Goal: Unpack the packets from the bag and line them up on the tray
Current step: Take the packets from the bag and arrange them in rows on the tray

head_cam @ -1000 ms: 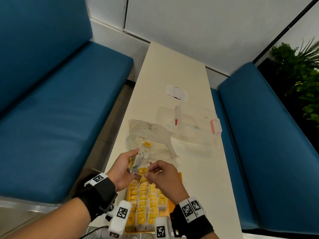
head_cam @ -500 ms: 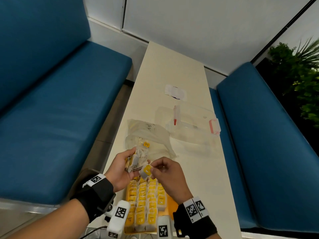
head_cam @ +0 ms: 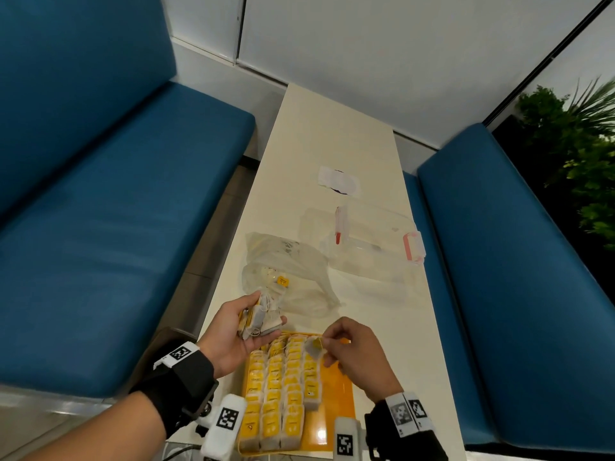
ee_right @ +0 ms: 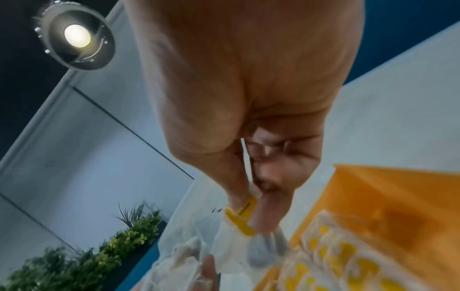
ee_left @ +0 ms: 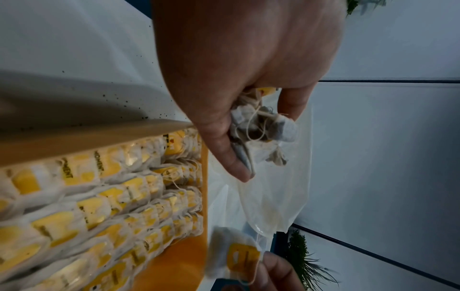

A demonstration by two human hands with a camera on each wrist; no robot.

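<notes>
Seen from the head view: left hand [head_cam: 244, 331] cupped palm-up around a small bundle of packets [head_cam: 260, 319], held above the counter [head_cam: 332, 134] just beyond the far left corner of the tray [head_cam: 336, 414]. Right hand [head_cam: 357, 352] over the tray's far edge, thumb and fingers pinching a single packet [head_cam: 313, 347] by its yellow tag. Four rows of packets [head_cam: 283, 390] lined up along the tray's left side, the rightmost row shorter; individual count too dense to tell. One clear bag [head_cam: 286, 277] crumpled on the counter beyond the hands, at least one yellow tag showing inside. One clear container [head_cam: 369, 247] with pink clasps toward the right edge, and one white paper scrap [head_cam: 338, 181] farther on.

Shown only by the left wrist view: loose strings tangled across the held bundle [ee_left: 261, 128], and dark specks scattered on the counter [ee_left: 74, 39] beside the tray. Shown only by the right wrist view: thumb and forefinger closed on the yellow tag, the pouch of the single packet [ee_right: 245, 222] hanging below, blurred.

Against half a second earlier: hands then touching near the bundle, now apart; the single packet drawn clear of the bundle and carried rightward over the tray's far edge. Bag, container and rows unchanged.
</notes>
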